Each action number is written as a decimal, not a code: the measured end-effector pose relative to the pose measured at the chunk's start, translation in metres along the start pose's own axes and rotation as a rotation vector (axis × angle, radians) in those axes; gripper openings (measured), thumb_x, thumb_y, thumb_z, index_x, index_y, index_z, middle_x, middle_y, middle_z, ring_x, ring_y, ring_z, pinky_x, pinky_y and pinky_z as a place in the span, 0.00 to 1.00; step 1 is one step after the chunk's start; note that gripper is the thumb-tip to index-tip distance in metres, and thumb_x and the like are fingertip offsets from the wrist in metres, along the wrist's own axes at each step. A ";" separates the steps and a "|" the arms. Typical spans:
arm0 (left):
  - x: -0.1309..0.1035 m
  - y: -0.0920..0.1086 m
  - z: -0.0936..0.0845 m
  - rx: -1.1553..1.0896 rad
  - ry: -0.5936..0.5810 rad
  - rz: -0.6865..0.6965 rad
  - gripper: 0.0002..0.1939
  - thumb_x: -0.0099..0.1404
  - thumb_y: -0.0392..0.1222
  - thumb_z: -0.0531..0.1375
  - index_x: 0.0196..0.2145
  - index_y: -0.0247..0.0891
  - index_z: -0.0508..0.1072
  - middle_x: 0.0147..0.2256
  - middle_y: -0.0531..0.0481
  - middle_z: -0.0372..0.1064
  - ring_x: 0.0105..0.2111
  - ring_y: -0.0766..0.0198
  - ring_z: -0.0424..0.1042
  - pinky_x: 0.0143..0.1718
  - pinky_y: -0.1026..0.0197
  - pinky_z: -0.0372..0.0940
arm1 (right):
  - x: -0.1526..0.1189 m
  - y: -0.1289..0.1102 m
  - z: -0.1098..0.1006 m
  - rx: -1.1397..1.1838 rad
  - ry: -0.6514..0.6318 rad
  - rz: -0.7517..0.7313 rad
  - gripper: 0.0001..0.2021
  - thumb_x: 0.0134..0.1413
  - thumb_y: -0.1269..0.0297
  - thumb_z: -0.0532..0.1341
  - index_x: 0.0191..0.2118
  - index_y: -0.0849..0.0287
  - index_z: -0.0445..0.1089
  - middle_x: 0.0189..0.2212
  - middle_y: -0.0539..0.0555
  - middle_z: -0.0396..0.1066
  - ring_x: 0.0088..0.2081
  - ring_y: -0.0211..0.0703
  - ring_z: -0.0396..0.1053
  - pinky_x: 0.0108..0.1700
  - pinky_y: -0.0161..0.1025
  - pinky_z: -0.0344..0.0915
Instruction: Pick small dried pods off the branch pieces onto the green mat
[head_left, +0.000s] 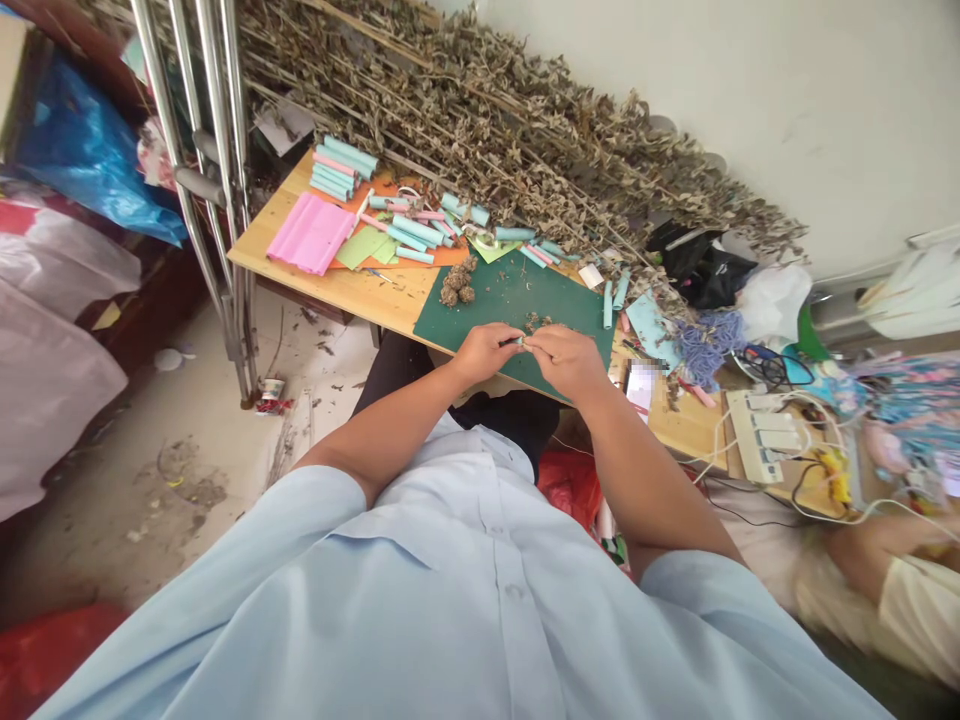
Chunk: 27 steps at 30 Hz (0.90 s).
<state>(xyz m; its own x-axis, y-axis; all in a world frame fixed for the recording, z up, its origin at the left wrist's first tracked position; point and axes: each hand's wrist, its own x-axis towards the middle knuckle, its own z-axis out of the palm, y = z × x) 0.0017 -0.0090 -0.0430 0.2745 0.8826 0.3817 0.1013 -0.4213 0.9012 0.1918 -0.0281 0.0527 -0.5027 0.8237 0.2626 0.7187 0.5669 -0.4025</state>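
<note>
My left hand (486, 352) and my right hand (566, 358) meet over the near edge of a dark green mat (555, 290). Fingertips of both are pinched around something small; a bit of pale blue and something dark show there, too little to name. Crumbs of dry plant matter (541, 321) lie on the mat just beyond my fingers. Several brown, clumped balls (459, 284) sit at the mat's left side. Behind it are light blue paper rolls (418, 230), some pink ones among them. Two more blue rolls (614, 299) rest at the right.
Dried leafy stalks (480, 110) are heaped along the wall behind the wooden table (277, 215). Pink paper (311, 232) lies at its left, near metal crutches (202, 185). A phone (640, 388), blue yarn (709, 347) and a power strip (757, 435) are at right, near another person's arm.
</note>
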 end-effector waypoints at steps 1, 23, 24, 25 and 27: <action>0.000 -0.001 0.000 0.000 0.002 0.001 0.10 0.71 0.45 0.66 0.44 0.39 0.84 0.39 0.46 0.81 0.40 0.62 0.77 0.46 0.60 0.70 | 0.002 0.002 -0.001 -0.005 -0.021 -0.027 0.13 0.69 0.62 0.59 0.43 0.51 0.83 0.43 0.56 0.82 0.45 0.49 0.79 0.51 0.46 0.75; -0.001 -0.002 0.002 -0.035 0.027 0.013 0.10 0.71 0.47 0.67 0.43 0.39 0.85 0.38 0.47 0.81 0.39 0.61 0.77 0.46 0.60 0.70 | 0.033 0.010 -0.020 -0.007 -0.307 -0.073 0.14 0.67 0.66 0.58 0.42 0.53 0.84 0.40 0.54 0.81 0.42 0.48 0.78 0.48 0.44 0.72; -0.001 -0.002 0.001 -0.035 0.028 0.012 0.10 0.71 0.46 0.67 0.43 0.40 0.85 0.38 0.47 0.81 0.39 0.62 0.77 0.46 0.60 0.69 | 0.033 0.009 -0.020 -0.018 -0.312 -0.072 0.14 0.67 0.66 0.59 0.42 0.53 0.84 0.40 0.54 0.81 0.42 0.48 0.78 0.48 0.44 0.72; 0.000 -0.002 0.001 -0.035 0.027 0.008 0.09 0.70 0.46 0.67 0.43 0.40 0.85 0.39 0.48 0.81 0.39 0.62 0.78 0.46 0.61 0.69 | 0.033 0.008 -0.020 -0.030 -0.313 -0.071 0.13 0.67 0.66 0.59 0.42 0.53 0.84 0.40 0.54 0.81 0.41 0.48 0.78 0.48 0.44 0.72; 0.000 -0.002 0.000 -0.034 0.023 -0.004 0.09 0.70 0.45 0.67 0.44 0.40 0.85 0.39 0.48 0.81 0.39 0.62 0.78 0.45 0.61 0.70 | 0.031 0.004 -0.021 -0.045 -0.286 -0.065 0.13 0.66 0.65 0.60 0.41 0.53 0.84 0.39 0.55 0.82 0.41 0.49 0.78 0.47 0.45 0.73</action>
<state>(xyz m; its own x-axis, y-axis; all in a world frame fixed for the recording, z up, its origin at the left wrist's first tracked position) 0.0014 -0.0083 -0.0445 0.2518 0.8888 0.3828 0.0694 -0.4112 0.9089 0.1891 0.0002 0.0771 -0.6588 0.7519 0.0263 0.6979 0.6238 -0.3518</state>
